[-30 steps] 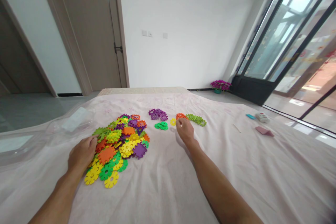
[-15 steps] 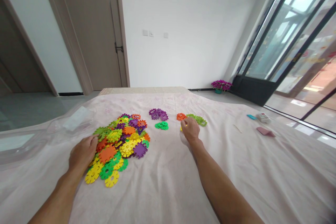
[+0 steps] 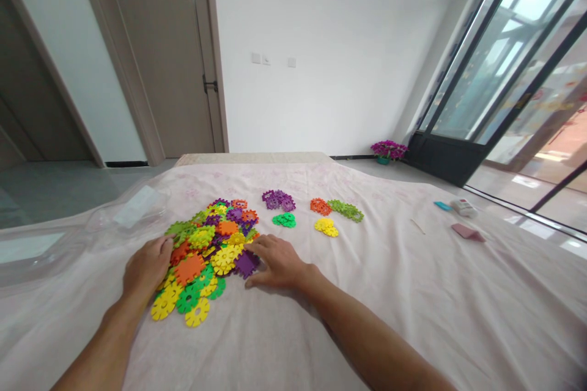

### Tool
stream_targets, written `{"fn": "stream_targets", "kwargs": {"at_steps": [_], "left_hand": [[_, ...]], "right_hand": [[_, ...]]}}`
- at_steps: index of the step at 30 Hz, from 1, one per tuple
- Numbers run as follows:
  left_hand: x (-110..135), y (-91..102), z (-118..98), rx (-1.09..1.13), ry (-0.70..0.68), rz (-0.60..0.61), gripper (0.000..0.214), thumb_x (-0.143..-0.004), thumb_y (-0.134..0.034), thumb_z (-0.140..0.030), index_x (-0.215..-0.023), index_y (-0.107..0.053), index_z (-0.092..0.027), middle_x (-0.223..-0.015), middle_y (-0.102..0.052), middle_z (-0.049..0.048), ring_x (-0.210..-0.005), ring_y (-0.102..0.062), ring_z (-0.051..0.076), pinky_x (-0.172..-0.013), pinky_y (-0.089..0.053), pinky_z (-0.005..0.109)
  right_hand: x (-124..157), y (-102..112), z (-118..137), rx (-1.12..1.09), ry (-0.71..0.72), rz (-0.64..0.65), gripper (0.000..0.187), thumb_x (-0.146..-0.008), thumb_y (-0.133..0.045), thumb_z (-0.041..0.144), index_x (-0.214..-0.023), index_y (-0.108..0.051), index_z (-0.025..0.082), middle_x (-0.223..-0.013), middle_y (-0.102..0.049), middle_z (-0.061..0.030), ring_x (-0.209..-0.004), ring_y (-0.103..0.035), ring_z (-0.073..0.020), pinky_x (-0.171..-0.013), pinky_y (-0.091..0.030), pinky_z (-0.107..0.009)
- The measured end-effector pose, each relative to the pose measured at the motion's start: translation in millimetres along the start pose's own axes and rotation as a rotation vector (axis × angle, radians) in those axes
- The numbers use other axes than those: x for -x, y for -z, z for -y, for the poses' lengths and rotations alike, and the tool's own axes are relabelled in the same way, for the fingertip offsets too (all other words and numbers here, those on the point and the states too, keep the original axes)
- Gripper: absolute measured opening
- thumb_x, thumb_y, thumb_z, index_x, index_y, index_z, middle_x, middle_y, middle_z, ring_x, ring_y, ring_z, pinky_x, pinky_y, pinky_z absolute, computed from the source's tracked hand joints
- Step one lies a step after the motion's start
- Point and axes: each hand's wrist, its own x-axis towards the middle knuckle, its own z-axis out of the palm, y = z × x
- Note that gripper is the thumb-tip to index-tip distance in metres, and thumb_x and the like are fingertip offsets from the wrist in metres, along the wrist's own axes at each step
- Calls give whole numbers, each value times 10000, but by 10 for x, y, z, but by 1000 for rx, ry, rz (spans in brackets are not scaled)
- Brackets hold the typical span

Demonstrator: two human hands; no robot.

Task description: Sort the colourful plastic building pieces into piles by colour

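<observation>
A mixed pile of plastic interlocking pieces lies on the cloth in the head view, with yellow, green, orange and purple discs and squares overlapping. At its left edge rests my left hand, open and touching the pieces, its fingertips partly hidden. My right hand is at the pile's right side, open with fingers apart, reaching over a purple square piece. Sorted by colour beyond it are purple pieces, green pieces, orange pieces, light green pieces and yellow pieces.
Clear plastic packaging lies at the left. On the right of the pinkish cloth are a thin stick, a pink folded item, a small white box and a blue item.
My right hand has moved left and nearer, from the yellow group to the mixed pile, and its fingers have opened. The yellow group is now uncovered. My left hand stays put.
</observation>
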Motion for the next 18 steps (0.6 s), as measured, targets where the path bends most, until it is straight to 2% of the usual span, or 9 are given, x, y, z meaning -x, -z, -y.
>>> {"fn": "stream_targets", "kwargs": {"at_steps": [4,8,10,12,14,16,18], "left_hand": [[-4,0,0,0,-1,3,613,-982,-206,-456,-1309,-654,-195,-1393,-619,124,-1254,-578,303,-1008,-443,403],[-6,-14,11,8,-20,-9,595,-986,-213,-437,-1293,-662,-197,-1387,-625,120,-1255,-578,300,-1009,-445,399],[-2,-13,12,16,-27,-16,592,-986,-218,-436,-1290,-663,-191,-1380,-628,125,-1253,-578,301,-1007,-446,401],[3,-6,8,14,-20,-14,596,-985,-220,-444,-1294,-661,-187,-1377,-628,131,-1248,-580,308,-1001,-450,410],[6,2,-1,9,-10,-11,601,-985,-218,-448,-1299,-660,-189,-1381,-626,131,-1244,-582,313,-997,-451,418],[7,5,-9,6,-8,-12,600,-985,-218,-447,-1301,-660,-191,-1384,-625,127,-1244,-583,316,-997,-452,424],[6,2,-13,10,-12,-15,595,-986,-222,-444,-1301,-660,-192,-1380,-628,125,-1245,-583,314,-1000,-452,423]], "right_hand": [[0,-19,6,10,-41,-15,606,-764,-801,515,-1289,-632,265,-1179,-658,-76,-1079,-585,-253,-889,-451,-340],[-1,-3,6,-81,-166,-56,693,-696,-845,373,-1334,-591,282,-1139,-636,-45,-1010,-592,-224,-843,-458,-309],[-20,-9,-29,-159,-210,-99,642,-712,-816,298,-1316,-600,280,-1096,-641,-25,-959,-597,-200,-818,-454,-287],[-50,-26,-117,-210,-254,-161,343,-769,-741,234,-1108,-696,240,-956,-656,-5,-872,-590,-175,-773,-438,-264],[-75,-40,-257,-238,-337,-247,42,-821,-655,210,-821,-695,197,-763,-619,15,-745,-554,-151,-690,-406,-248],[-76,-39,-429,-284,-430,-333,175,-847,-608,237,-682,-636,184,-645,-555,34,-652,-504,-132,-616,-365,-239],[-49,-19,-596,-374,-495,-391,169,-845,-609,279,-716,-653,180,-629,-551,46,-622,-491,-123,-581,-350,-228]]}}
